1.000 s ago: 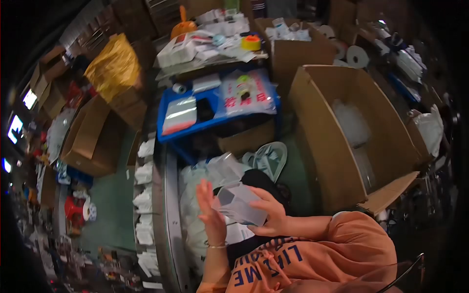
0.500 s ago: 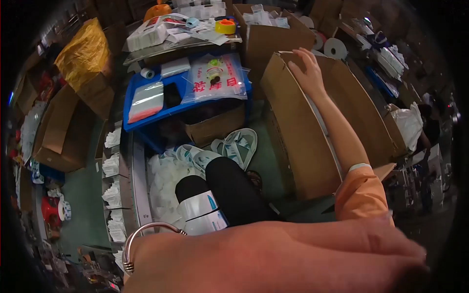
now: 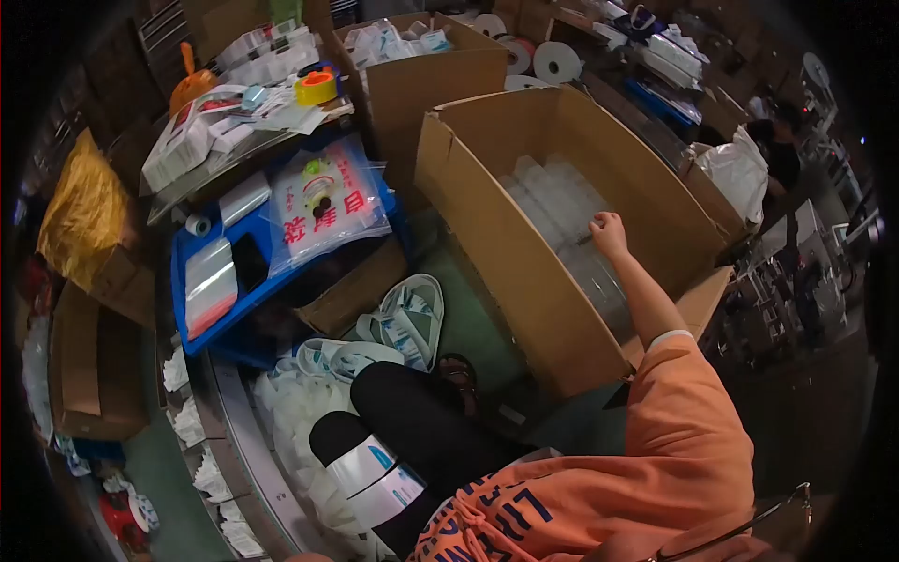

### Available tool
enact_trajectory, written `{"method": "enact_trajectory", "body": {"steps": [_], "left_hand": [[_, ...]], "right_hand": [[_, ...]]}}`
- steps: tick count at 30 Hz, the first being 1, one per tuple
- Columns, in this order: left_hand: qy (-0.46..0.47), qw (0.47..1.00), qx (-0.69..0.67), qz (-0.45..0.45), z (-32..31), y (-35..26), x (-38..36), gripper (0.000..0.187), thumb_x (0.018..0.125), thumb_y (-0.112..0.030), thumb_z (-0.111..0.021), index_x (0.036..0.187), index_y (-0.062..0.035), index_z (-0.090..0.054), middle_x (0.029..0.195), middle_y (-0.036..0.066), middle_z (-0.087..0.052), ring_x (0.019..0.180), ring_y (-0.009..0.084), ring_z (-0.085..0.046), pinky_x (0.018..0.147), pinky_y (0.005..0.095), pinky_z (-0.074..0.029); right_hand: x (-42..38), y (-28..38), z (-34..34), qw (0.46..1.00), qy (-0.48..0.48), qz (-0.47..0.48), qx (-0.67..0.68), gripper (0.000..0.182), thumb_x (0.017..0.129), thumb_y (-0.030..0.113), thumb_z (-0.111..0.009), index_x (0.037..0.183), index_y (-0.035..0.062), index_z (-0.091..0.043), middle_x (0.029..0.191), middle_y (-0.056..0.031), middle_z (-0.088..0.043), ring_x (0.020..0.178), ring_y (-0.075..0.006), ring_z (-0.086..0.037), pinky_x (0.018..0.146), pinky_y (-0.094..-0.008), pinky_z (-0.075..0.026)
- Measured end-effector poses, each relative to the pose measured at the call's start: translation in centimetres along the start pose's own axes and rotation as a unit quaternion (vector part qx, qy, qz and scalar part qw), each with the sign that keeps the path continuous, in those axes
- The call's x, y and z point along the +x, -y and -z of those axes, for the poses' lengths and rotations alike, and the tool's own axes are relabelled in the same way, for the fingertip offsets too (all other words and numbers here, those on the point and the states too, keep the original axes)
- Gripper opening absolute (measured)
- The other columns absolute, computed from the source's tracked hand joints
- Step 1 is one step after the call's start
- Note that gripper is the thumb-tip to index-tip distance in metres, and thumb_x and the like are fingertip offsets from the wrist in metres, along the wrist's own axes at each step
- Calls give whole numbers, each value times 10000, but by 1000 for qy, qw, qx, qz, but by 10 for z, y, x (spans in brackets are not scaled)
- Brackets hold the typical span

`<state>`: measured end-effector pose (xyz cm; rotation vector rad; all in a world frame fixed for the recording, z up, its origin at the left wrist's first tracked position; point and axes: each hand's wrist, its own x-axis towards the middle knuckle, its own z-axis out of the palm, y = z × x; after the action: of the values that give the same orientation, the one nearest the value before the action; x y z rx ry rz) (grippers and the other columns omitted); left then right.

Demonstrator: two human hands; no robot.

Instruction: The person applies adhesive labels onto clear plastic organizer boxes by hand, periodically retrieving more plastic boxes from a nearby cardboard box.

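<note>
One hand shows in the head view: the right hand (image 3: 607, 231), at the end of an arm in an orange sleeve (image 3: 688, 412), reaches down into the large open cardboard box (image 3: 487, 234) on the person's right; its fingers are curled in, loosely closed, down among the clear plastic bags (image 3: 552, 201) that fill the bottom of the box; whether it pinches one of them I cannot tell, since the bags are pale and blurred there. No left hand is in view. Across the lap, on dark trousers, lie two white packets with blue print (image 3: 375, 478); more white packets (image 3: 309, 412) are heaped on the floor just beside the knees, and a pair of pale sandals (image 3: 412, 314) sits near the foot, between the legs and the box. Ahead stands a blue tray (image 3: 248, 286) holding a clear bag with red characters (image 3: 323, 206) and a red-edged zip bag (image 3: 208, 286); behind it a cluttered shelf carries a yellow tape roll (image 3: 316, 87); a second, smaller carton (image 3: 421, 70) of packets stands behind the large box; a yellow sack (image 3: 84, 211) leans at far left.
</note>
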<state>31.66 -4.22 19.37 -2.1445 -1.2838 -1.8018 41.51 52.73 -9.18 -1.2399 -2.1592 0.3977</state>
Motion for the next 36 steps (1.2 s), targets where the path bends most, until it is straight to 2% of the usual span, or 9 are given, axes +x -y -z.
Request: {"method": "enact_trajectory", "body": {"steps": [4, 9, 11, 15, 17, 20, 27, 30, 36], "left_hand": [[-19, 1000, 7, 10, -13, 14, 12, 511, 906, -467, -475, 1222, -66, -506, 1347, 228, -400, 1275, 336, -373, 1044, 460, -310], [-35, 998, 36, 26, -27, 36, 21, 518, 906, -470, -474, 1236, -72, -497, 1356, 226, -390, 1282, 339, -363, 1043, 467, -308], [-41, 997, 49, 31, -30, 44, 23, 520, 906, -471, -473, 1242, -75, -493, 1360, 225, -387, 1285, 341, -359, 1043, 470, -308], [-45, 996, 70, 40, -35, 60, 28, 526, 905, -474, -472, 1253, -80, -485, 1368, 223, -379, 1290, 344, -352, 1043, 475, -307], [-48, 995, 74, 41, -36, 66, 29, 529, 905, -475, -472, 1259, -83, -481, 1372, 222, -376, 1293, 345, -348, 1043, 478, -306], [-54, 995, 81, 34, -33, 68, 31, 533, 904, -477, -471, 1267, -87, -476, 1378, 220, -370, 1297, 347, -342, 1043, 482, -306], [-84, 989, 118, 12, -22, 59, 32, 544, 903, -482, -469, 1287, -96, -463, 1391, 217, -357, 1306, 352, -329, 1043, 492, -304], [-99, 985, 140, -14, -20, 53, 34, 549, 903, -484, -468, 1295, -100, -457, 1397, 215, -352, 1310, 354, -323, 1042, 496, -303], [-176, 941, 262, -121, -6, -3, 46, 559, 902, -488, -467, 1312, -108, -446, 1409, 212, -341, 1318, 359, -312, 1042, 504, -302]], "right_hand": [[-30, -22, 0, 985, 114, -97, -85, 392, 756, 231, -668, 1106, 65, -607, 1161, -156, -539, 1077, -308, -541, 897, -373, -454], [-41, -61, -61, 975, 188, -106, -58, 418, 742, 291, -661, 1089, 64, -610, 1103, -183, -603, 1028, -331, -574, 893, -405, -458], [-41, -60, -99, 948, 311, -68, -1, 507, 727, 364, -670, 1130, 67, -588, 1005, -176, -645, 886, -282, -636, 770, -393, -506], [-74, 8, -131, 871, 433, -177, 149, 660, 733, 511, -647, 1209, 65, -548, 964, -139, -644, 620, -192, -615, 530, -330, -493], [-108, 23, -182, 862, 467, -128, 149, 664, 763, 510, -594, 1245, 58, -526, 1088, -177, -616, 860, -296, -610, 714, -383, -487], [-182, 8, -302, 850, 441, -126, 259, 541, 813, 395, -527, 1218, 38, -548, 1204, -205, -564, 1133, -378, -514, 943, -418, -412], [-136, 9, -260, 889, 196, -231, 343, 515, 793, 293, -631, 1226, 49, -495, 1029, -184, -612, 941, -286, -589, 802, -370, -468], [-95, 0, -274, 757, 236, -267, 549, 537, 804, 299, -658, 1246, 58, -471, 1021, -151, -616, 912, -246, -588, 765, -354, -477], [-44, 17, -277, 850, 212, -174, 449, 339, 845, 259, -601, 1093, 36, -546, 953, -115, -616, 859, -210, -578, 751, -335, -474]]}}
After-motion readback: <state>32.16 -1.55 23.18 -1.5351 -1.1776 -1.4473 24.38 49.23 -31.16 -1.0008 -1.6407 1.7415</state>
